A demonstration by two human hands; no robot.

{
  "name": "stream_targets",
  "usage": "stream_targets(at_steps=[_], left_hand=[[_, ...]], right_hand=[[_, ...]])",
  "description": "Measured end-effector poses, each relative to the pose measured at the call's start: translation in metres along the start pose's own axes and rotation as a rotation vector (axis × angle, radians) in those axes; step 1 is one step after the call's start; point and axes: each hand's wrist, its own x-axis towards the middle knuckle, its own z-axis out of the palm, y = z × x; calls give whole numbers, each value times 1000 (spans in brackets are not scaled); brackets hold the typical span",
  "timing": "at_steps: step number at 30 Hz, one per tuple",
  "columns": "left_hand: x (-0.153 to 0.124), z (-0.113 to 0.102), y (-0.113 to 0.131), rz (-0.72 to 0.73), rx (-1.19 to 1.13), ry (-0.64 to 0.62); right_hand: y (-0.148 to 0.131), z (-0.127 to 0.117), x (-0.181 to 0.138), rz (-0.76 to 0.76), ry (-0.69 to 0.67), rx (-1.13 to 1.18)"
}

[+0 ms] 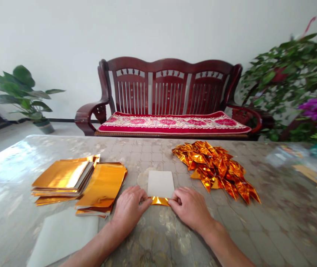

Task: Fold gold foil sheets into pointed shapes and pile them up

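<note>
A sheet of gold foil paper (160, 183) lies white side up in front of me, its near edge turned over so a gold strip shows. My left hand (132, 203) pinches the left end of that strip between thumb and fingers. At the right end, my right hand (188, 204) grips it the same way. Left of my hands sit two stacks of gold foil sheets, a squarish stack (60, 176) and a narrower stack (102, 185) leaning beside it. Folded gold paper pieces (216, 167) form a pile to the right.
A pale sheet (66, 233) lies under my left forearm's side of the table (152, 241). Clear plastic packaging (287, 155) and tan card (314, 178) are at the far right. Behind the table stand a wooden bench (169, 66) and potted plants (22, 92).
</note>
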Motion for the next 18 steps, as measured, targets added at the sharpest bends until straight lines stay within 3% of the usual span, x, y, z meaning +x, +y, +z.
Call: stream_targets(at_steps=[18], left_hand=[[-1, -4, 6, -28, 79, -68]], right_hand=[[0, 0, 0, 11, -8, -50]])
